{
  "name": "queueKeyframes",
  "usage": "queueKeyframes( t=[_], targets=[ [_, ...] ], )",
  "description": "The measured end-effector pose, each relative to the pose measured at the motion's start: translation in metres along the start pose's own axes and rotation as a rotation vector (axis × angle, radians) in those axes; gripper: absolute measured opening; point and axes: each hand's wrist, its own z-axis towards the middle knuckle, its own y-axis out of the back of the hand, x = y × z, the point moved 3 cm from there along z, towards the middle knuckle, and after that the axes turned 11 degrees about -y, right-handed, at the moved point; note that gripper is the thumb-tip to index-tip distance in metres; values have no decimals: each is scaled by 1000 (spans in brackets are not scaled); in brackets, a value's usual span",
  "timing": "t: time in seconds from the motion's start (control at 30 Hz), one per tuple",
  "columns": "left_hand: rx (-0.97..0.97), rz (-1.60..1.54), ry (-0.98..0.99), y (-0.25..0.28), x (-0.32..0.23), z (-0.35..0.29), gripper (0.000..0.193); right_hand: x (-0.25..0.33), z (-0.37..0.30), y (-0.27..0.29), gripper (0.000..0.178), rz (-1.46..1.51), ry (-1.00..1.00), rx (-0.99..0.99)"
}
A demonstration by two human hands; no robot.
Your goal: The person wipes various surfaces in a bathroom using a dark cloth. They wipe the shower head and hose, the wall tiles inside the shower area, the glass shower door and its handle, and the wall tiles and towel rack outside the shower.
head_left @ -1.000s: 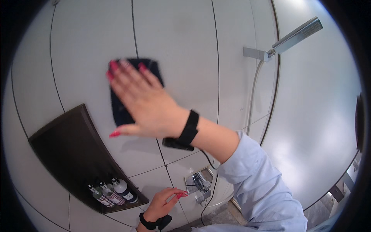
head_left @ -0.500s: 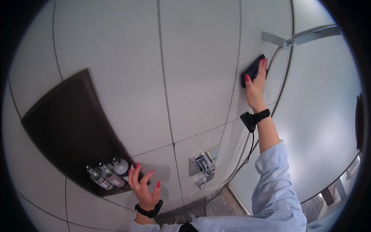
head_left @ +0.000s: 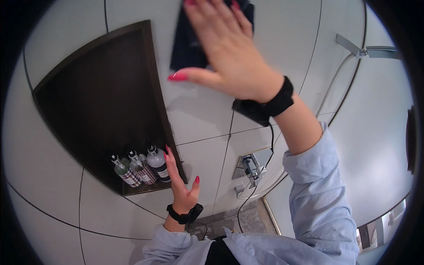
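Nearest me, my left hand [head_left: 180,184] lies flat and open on the white tiled wall [head_left: 207,163], fingers spread, just right of the dark recessed niche [head_left: 97,101] where three small pump bottles [head_left: 140,167] stand in the near corner. Farther up, my right hand [head_left: 229,48] presses a dark navy cloth [head_left: 187,48] against the wall, palm flat, fingers splayed over it; the cloth looks soft and folded, though blur hides its edges. To the right sits the chrome shower valve [head_left: 251,168], and beyond it the shower head [head_left: 371,51].

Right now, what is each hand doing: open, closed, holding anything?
Left hand: open, flat against the tiled wall, holding nothing.
Right hand: open, palm pressing a dark cloth onto the wall.
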Motion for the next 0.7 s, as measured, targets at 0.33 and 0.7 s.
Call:
queueKeyframes(
  t=[0.33,0.7],
  targets=[
    [-194,-285,80,-6,10,0,93,67,-109,-55,91,276,206,288],
    [-238,-191,128,-18,-3,3,77,52,-180,-81,93,371,654,449]
  ],
)
